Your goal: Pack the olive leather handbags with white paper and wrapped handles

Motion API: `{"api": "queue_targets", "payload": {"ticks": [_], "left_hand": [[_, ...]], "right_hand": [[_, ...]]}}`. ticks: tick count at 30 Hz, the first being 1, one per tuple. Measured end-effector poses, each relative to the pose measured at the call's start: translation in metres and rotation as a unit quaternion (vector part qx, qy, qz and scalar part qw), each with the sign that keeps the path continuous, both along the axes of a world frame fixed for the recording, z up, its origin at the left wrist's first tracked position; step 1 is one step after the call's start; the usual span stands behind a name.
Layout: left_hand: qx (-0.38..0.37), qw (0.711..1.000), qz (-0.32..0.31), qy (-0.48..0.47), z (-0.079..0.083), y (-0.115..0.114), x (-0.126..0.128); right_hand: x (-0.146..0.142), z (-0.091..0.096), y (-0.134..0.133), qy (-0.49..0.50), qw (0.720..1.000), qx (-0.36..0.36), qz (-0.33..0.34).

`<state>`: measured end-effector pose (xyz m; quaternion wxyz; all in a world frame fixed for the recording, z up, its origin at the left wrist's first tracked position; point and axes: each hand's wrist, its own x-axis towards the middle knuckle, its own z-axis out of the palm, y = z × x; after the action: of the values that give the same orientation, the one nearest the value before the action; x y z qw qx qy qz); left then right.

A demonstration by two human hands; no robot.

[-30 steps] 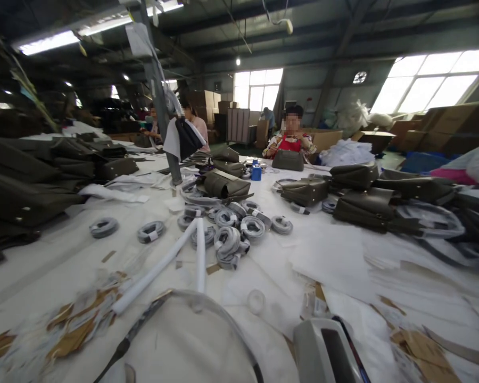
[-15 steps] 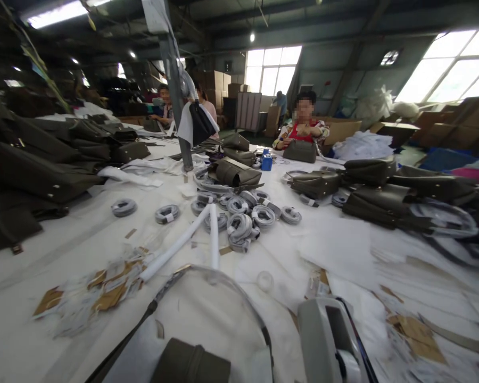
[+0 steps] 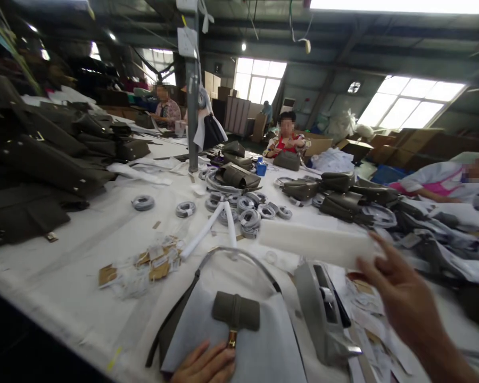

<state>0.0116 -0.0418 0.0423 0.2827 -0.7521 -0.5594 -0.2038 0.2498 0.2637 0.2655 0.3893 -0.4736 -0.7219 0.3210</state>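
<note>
My left hand [image 3: 205, 366] lies flat with its fingers stretched out on a bag wrapped in white cloth [image 3: 259, 346] at the near edge of the table. An olive flap with a brass clasp [image 3: 235, 313] sticks out of the wrap just above the fingers. My right hand [image 3: 403, 298] is raised at the right and grips the end of a white sheet of paper [image 3: 317, 244], which it holds out over the table. A grey strap-like part [image 3: 323, 314] lies right of the bag.
Coils of wrapped grey straps [image 3: 247, 210] and two white tubes [image 3: 213, 229] lie mid-table. Dark olive bags [image 3: 43, 170] are stacked left and right [image 3: 343, 199]. A steel post [image 3: 192, 101] rises from the table. Other people sit across [image 3: 286, 139] and at the right [image 3: 447, 181].
The camera has tilted down and back. Both my hands have come into view: the left one on the wrapped bag, the right one lifting a white sheet.
</note>
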Motion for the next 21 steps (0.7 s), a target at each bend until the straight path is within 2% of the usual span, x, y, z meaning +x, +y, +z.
{"api": "queue_targets", "payload": {"ticks": [2, 4, 6, 8, 10, 11, 13, 14, 18, 21], "left_hand": [[0.006, 1.000, -0.008, -0.017, -0.003, 0.000, 0.002], [-0.005, 0.999, -0.016, -0.043, -0.003, -0.001, 0.006], [-0.028, 0.996, -0.014, -0.081, -0.001, -0.003, 0.010], [-0.049, 0.992, -0.007, -0.119, 0.002, -0.006, 0.013], [-0.062, 0.987, -0.003, -0.147, 0.005, -0.008, 0.014], [-0.066, 0.986, -0.004, -0.154, 0.006, -0.009, 0.015], [-0.074, 0.985, -0.005, -0.159, 0.006, -0.010, 0.015], [-0.077, 0.984, -0.005, -0.160, 0.006, -0.010, 0.015], [-0.092, 0.979, -0.013, -0.179, 0.008, -0.009, 0.016], [-0.105, 0.973, -0.025, -0.206, 0.012, -0.009, 0.017]], "right_hand": [[-0.027, -0.028, -0.045, 0.087, 0.981, -0.146, 0.097], [-0.042, -0.065, -0.077, 0.078, 0.958, -0.228, 0.156], [-0.045, -0.099, -0.097, -0.007, 0.954, -0.238, 0.182], [-0.043, -0.121, -0.111, -0.139, 0.957, -0.164, 0.196], [-0.043, -0.128, -0.123, -0.263, 0.944, -0.028, 0.195], [-0.045, -0.126, -0.129, -0.310, 0.930, 0.042, 0.193], [-0.056, -0.119, -0.138, -0.375, 0.889, 0.145, 0.218], [-0.064, -0.116, -0.141, -0.396, 0.867, 0.171, 0.250], [-0.090, -0.115, -0.141, -0.427, 0.788, 0.160, 0.414], [-0.097, -0.119, -0.131, -0.424, 0.774, 0.143, 0.448]]}}
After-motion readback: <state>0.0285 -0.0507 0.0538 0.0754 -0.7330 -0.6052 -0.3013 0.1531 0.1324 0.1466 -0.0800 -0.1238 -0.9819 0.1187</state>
